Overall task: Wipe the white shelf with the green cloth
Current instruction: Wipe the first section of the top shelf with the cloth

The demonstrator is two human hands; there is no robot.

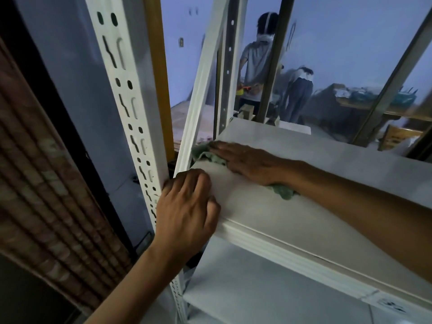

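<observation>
The white shelf (292, 206) is a flat board in a white metal rack, running from lower right to the far left corner. My right hand (245, 161) lies flat, palm down, on the green cloth (205, 154), pressing it onto the shelf near the far left corner. Cloth shows past my fingertips and again under my wrist (284, 191). My left hand (187, 211) grips the shelf's near left corner, fingers curled over the top edge beside the slotted upright.
A white slotted upright (131, 113) stands at the left of the shelf, with a slanted white bar (203, 90) behind it. A lower white shelf (257, 288) sits underneath. A brick-patterned surface (46, 183) is at far left. Two people (257, 61) stand in the room beyond.
</observation>
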